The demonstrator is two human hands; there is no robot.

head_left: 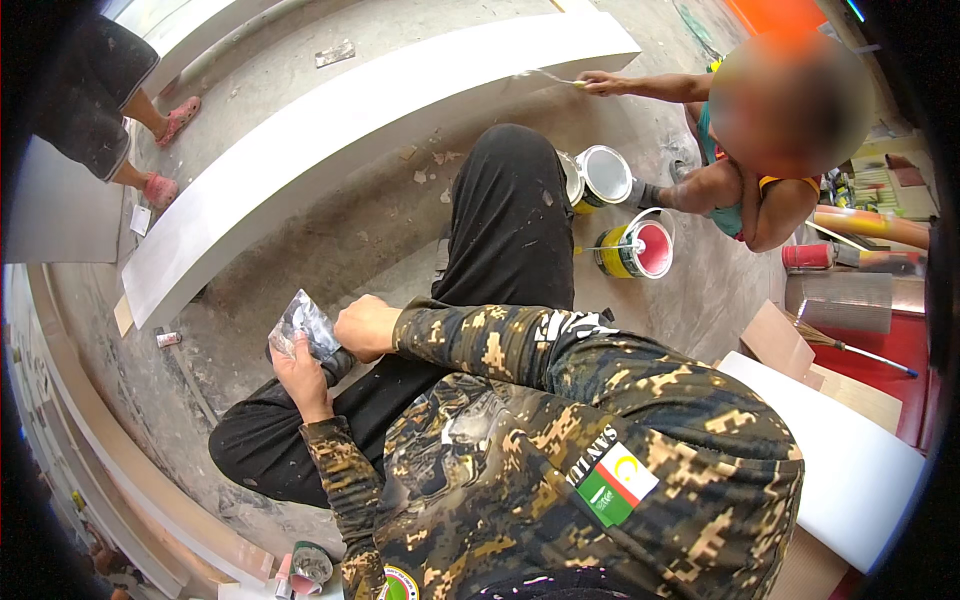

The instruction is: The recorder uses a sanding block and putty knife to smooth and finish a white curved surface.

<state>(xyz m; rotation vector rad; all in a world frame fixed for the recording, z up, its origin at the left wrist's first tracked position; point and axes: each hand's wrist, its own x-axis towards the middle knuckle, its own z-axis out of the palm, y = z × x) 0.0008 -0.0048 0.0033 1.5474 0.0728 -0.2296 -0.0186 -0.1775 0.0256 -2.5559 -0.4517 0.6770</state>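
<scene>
My left hand (300,378) grips a flat, shiny metal scraper plate (294,322) by its lower edge, thumb on its face. White paste (318,328) is smeared over the plate. Close against the plate's right side, my right hand (367,328) is curled into a fist, its back toward me. Whatever it holds, if anything, is hidden behind the fingers. Both hands hover over my crossed legs in black trousers (505,225). Beyond them lies a long white beam-like panel (390,105), curving across the view.
At the right a crouching co-worker's hand (602,84) holds a thin tool against the panel's edge. An open can of pink-red paint (655,250) and an open can with a pale inside (606,174) stand between us. Another person's pink clogs (178,122) are at upper left.
</scene>
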